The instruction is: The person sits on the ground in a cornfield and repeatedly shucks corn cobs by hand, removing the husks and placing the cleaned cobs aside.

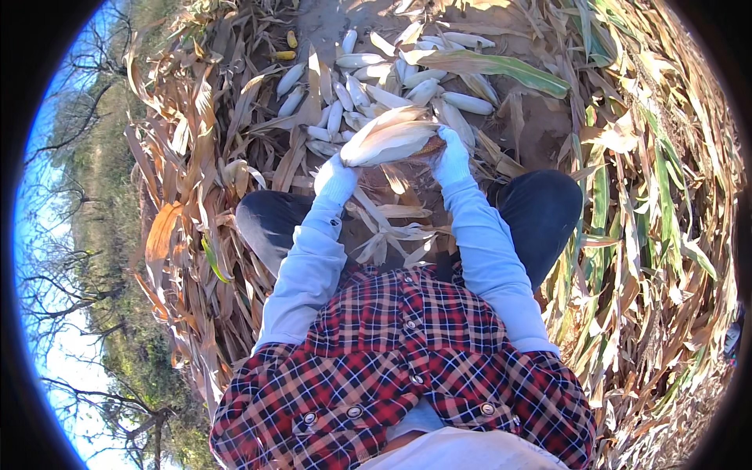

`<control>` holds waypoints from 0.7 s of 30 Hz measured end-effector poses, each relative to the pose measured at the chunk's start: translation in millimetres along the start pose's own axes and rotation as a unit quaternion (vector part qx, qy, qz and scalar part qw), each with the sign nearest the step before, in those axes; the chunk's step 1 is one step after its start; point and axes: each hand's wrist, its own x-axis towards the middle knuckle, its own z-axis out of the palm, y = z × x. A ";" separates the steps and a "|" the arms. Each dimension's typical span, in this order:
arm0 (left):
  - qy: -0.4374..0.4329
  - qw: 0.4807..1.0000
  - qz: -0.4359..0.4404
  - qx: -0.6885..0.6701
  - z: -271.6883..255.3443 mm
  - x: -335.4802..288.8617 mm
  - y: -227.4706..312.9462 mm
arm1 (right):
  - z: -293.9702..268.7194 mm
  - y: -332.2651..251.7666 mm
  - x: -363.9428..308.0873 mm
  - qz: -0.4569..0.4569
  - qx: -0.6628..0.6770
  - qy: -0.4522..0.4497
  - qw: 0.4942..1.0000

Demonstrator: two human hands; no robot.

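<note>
While pale cobs lie piled ahead, seemingly stripped, your ear is mostly in husk.
Left hand and right hand grip its ends, fingers closed, in front of you.

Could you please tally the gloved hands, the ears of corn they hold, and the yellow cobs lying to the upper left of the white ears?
Left hand and right hand, gloved: 2
Ear of corn, held: 1
Yellow cobs: 2
Total: 5

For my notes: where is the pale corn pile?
Head view, upper middle: the pile lies beyond the left hand and right hand, partly under a long green leaf.
</note>
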 end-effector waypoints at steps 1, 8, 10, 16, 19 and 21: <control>-0.012 0.999 -0.007 -0.046 -0.8 -2.0 9.9 | 0.1 -4.7 -6.7 0.014 0.010 -0.013 1.000; -0.026 0.939 0.007 -0.343 14.3 -23.8 26.5 | -11.9 1.6 6.6 -0.011 0.002 0.146 0.989; -0.043 0.812 -0.039 -0.581 24.9 -19.1 17.2 | -17.3 7.2 0.8 0.054 0.015 0.125 0.991; -0.229 0.767 -0.148 -0.582 -12.3 -36.6 38.9 | 2.5 3.5 -12.3 0.094 0.024 0.148 0.984; -0.245 0.753 -0.109 -0.601 8.4 -32.2 17.6 | 1.0 4.1 -16.3 0.133 0.031 0.109 0.985; -0.242 0.745 -0.081 -0.617 15.0 -27.5 9.9 | -8.9 7.8 -8.8 0.150 0.048 0.058 0.986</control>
